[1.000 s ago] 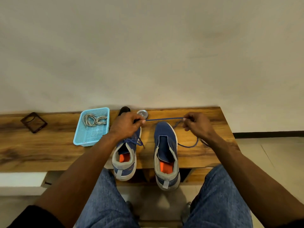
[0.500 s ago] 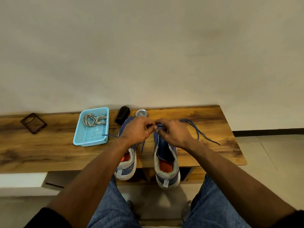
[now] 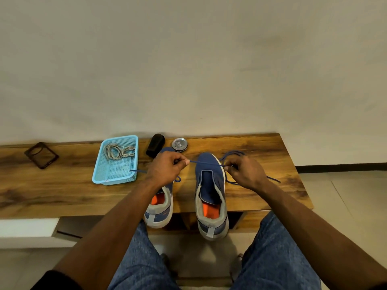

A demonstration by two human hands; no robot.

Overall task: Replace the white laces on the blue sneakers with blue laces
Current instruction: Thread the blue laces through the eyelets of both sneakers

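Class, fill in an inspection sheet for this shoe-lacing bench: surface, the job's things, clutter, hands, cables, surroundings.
Surface: wooden bench, against a wall.
Job's things: two blue sneakers, side by side; blue lace stretched above the right one; white laces in the blue basket.
Clutter: black brush-like object, round tin, dark phone case.
Hands: left hand and right hand each pinch the blue lace.
Cables: nothing seen.
Surroundings: plain wall, tiled floor.

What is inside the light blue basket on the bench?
The light blue basket holds a loose bundle of white laces at its far end. The rest is bare mesh; nothing visibly covered.
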